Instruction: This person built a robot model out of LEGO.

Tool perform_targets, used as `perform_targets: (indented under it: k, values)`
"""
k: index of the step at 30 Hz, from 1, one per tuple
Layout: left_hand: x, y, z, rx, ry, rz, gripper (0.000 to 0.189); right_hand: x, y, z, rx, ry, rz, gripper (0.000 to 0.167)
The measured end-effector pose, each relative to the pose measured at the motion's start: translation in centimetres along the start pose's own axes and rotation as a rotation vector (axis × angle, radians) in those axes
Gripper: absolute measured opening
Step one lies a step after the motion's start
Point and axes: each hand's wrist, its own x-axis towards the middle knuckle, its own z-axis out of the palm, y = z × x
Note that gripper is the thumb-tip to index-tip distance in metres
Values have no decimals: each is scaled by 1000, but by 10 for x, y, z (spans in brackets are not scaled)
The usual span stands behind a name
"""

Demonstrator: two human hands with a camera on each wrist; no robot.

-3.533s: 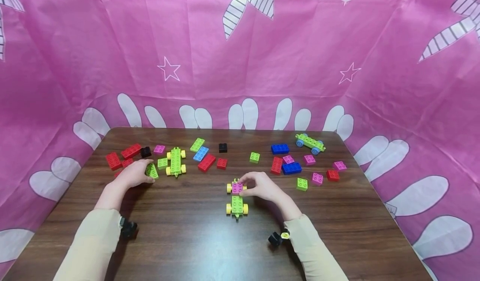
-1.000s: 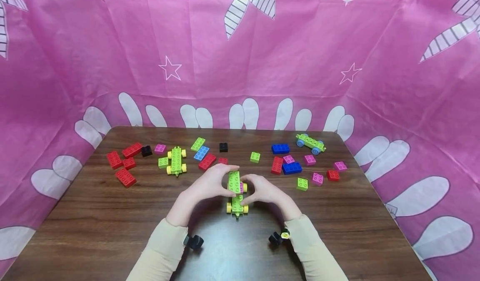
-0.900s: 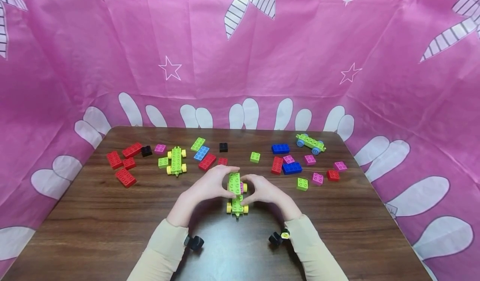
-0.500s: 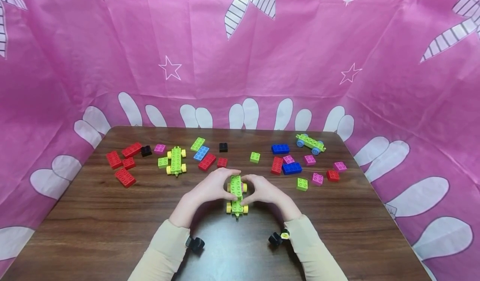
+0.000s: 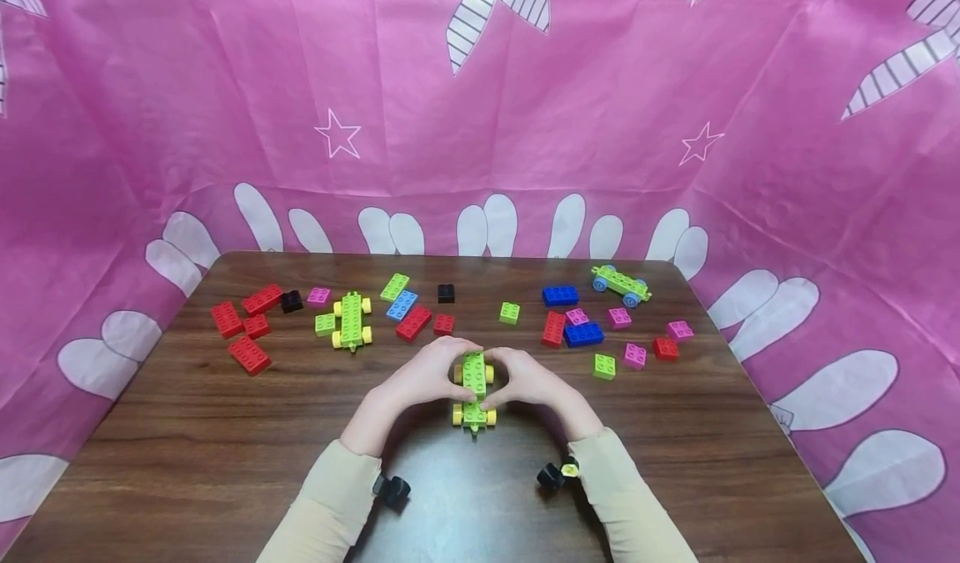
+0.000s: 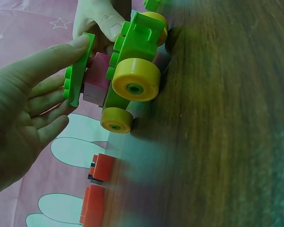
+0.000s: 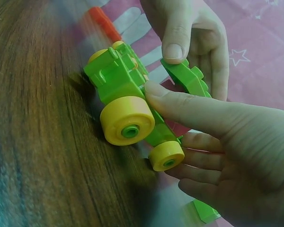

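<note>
In the head view, my left hand [image 5: 427, 375] pinches a flat lime-green building plate [image 5: 473, 373] between thumb and fingers. The plate lies over a pink brick [image 6: 97, 75] mounted on a green toy car base [image 5: 475, 417] with yellow wheels [image 6: 136, 80]. The left wrist view shows the plate slightly tilted, its edge close against the pink brick's studs. My right hand [image 5: 528, 379] grips the car base from the other side. Its thumb presses the base's side in the right wrist view, fingers beyond. From above, the plate hides the pink brick.
Red bricks [image 5: 249, 354] and a second yellow-wheeled base [image 5: 352, 321] lie at the left. Toward the back middle are a light-blue brick [image 5: 402, 305] and a black brick [image 5: 446, 294]. Blue bricks [image 5: 583, 334], pink ones and a blue-wheeled base [image 5: 621, 285] sit at the right.
My left hand picked up the green plate at the left and carried it to the centre. Over the last second it shifted slightly nearer me, over the pink brick. My right hand barely moved.
</note>
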Motion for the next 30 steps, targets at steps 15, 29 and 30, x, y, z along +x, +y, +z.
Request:
perform_targets:
  k: [15,29,30]
  values:
    - [0,-1,1,15,5,9,67,1,0,1,-7,4,3,79]
    - [1,1,2,24,31,28,68,2,0,1,-9,5,0,77]
    - [1,1,2,21,30,25,68,2,1,1,-9,4,-2,77]
